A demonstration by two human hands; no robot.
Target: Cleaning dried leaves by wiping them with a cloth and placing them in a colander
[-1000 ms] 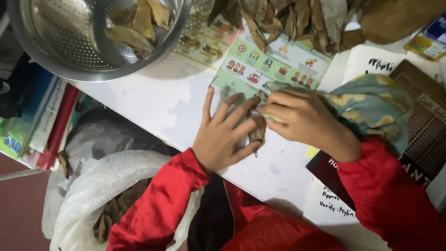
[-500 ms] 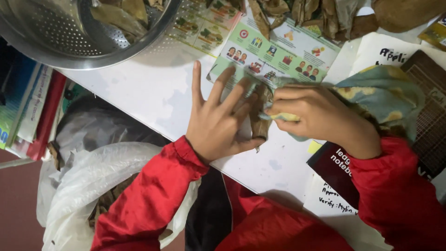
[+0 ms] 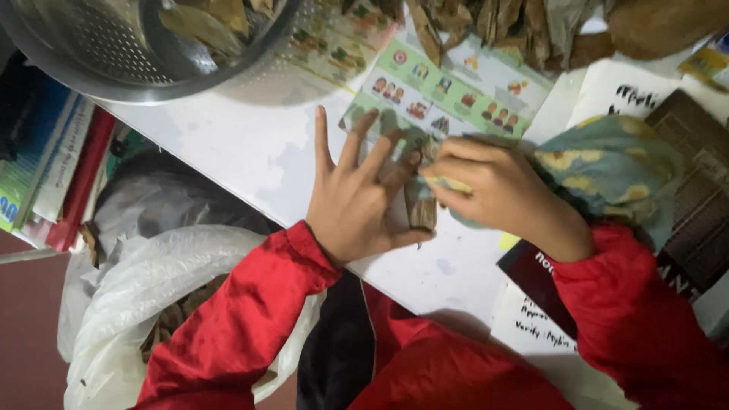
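A brown dried leaf (image 3: 420,206) is pinned flat on the white tabletop (image 3: 235,152) near its front edge, between the two hands. The left hand (image 3: 357,201) is laid palm-down with fingers spread, thumb side pressed against the leaf. The leaf's upper end is gripped by the right hand (image 3: 493,193), fingers curled together around a patterned blue-and-yellow cloth (image 3: 615,171) that is draped back over the wrist. Both arms are covered by red sleeves (image 3: 228,319).

A green illustrated paper sheet (image 3: 456,91) is lying just beyond the hands, partly under a pile of dried brown leaves (image 3: 516,23) at the far edge. A perforated steel colander (image 3: 114,45) with leaves inside is set at top left. A white plastic bag (image 3: 137,296) holding more leaves is placed below the table edge, left of the person.
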